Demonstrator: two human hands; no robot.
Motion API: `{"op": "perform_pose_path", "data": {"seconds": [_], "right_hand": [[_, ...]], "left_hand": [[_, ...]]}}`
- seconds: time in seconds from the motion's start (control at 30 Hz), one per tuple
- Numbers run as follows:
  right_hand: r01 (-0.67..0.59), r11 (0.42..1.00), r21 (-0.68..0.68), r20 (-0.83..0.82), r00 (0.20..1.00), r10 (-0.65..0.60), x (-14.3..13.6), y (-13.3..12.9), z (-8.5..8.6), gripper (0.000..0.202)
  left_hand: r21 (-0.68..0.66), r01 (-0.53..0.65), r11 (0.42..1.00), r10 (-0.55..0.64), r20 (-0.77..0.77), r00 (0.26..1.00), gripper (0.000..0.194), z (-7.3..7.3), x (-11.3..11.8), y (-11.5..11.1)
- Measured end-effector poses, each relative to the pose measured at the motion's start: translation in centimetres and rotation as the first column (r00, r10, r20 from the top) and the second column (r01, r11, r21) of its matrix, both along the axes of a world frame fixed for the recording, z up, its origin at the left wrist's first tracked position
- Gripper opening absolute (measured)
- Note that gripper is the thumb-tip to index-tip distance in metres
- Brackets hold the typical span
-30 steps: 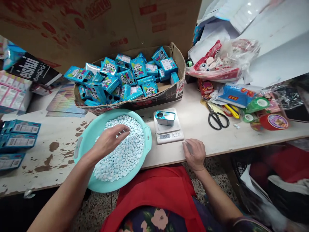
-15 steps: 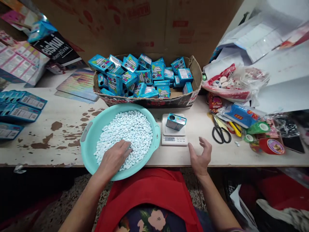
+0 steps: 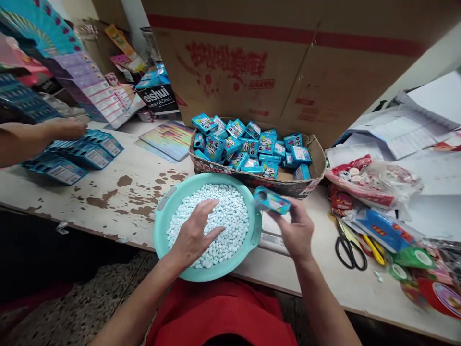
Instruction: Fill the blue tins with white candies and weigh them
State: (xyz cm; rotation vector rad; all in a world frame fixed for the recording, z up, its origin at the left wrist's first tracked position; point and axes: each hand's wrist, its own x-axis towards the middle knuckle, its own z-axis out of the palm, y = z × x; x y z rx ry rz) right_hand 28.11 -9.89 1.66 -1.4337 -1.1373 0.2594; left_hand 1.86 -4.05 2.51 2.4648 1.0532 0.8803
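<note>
My right hand (image 3: pixel 297 230) grips a small blue candy box (image 3: pixel 272 201) with a dark round hole at one end. It is held up in front of the white digital scale (image 3: pixel 273 239), which the hand and box partly cover. Over the turquoise basin (image 3: pixel 256 226) hovers my left hand (image 3: pixel 196 233), thumb and fingers apart, with nothing in it. Small pale candies (image 3: pixel 230 216) fill much of the basin. Behind stands a cardboard tray (image 3: pixel 317 163) heaped with blue candy boxes (image 3: pixel 266 144).
At the left, another person's hand (image 3: pixel 66 127) is over rows of blue boxes (image 3: pixel 94 156). Scissors (image 3: pixel 351 250), a yellow cutter (image 3: pixel 374 249), green tape (image 3: pixel 414 258) and a bag of sweets (image 3: pixel 360 180) lie on the right. A large carton (image 3: pixel 270 67) rises behind the tray.
My right hand has taken the candy box off the scale and lifted it. My left hand has risen from the candies and opened. The view has swung left, showing another person's hand.
</note>
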Motion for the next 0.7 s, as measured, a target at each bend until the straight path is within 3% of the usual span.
{"op": "perform_pose_path", "data": {"seconds": [0.07,0.17,0.23,0.27,0.33,0.37,0.47,0.5,0.6,0.7], "right_hand": [[-0.252,0.967,-0.032,0.065,0.965,0.254,-3.5,0.4,1.7,0.034],[-0.482,0.875,-0.038,0.024,0.875,0.483,-6.8,2.4,2.8,0.036],[-0.522,0.852,-0.036,-0.017,0.853,0.521,-6.8,4.7,2.9,0.046],[-0.505,0.862,-0.041,-0.022,0.863,0.504,-6.1,6.2,2.8,0.05],[-0.417,0.906,-0.069,0.012,0.908,0.419,-4.1,9.5,2.5,0.05],[-0.368,0.925,-0.092,0.046,0.927,0.373,-3.1,11.4,2.4,0.047],[-0.269,0.947,-0.173,0.24,0.921,0.306,-1.1,17.5,2.3,0.045],[-0.259,0.947,-0.189,0.329,0.892,0.309,-1.0,19.5,2.4,0.044],[-0.277,0.928,-0.251,0.56,0.74,0.373,-2.0,25.1,2.7,0.05],[-0.309,0.882,-0.355,0.61,0.638,0.469,-3.6,29.1,2.4,0.042]], "left_hand": [[-0.019,0.062,0.998,-0.061,0.064,0.996,0.061,2.2,0.3,0.5],[-0.057,0.13,0.99,-0.128,0.047,0.991,0.043,4.9,-0.6,1.3],[-0.079,0.019,0.997,-0.015,0.048,0.999,0.038,5.7,-2.6,2.5],[-0.07,-0.104,0.992,0.107,0.049,0.993,0.04,5.8,-4.0,3.4],[-0.004,-0.384,0.923,0.384,0.027,0.923,0.045,5.1,-7.2,6.2],[0.054,-0.527,0.848,0.527,0.019,0.85,0.046,4.4,-8.9,8.0],[0.055,-0.731,0.68,0.73,-0.133,0.67,0.047,1.4,-13.4,14.1],[0.025,-0.837,0.546,0.831,-0.143,0.537,0.045,0.3,-14.5,16.0],[-0.089,-0.905,0.416,0.854,-0.304,0.422,0.05,-2.6,-16.9,20.5],[-0.107,-0.899,0.424,0.819,-0.377,0.432,0.056,-4.0,-18.0,22.2]]}}
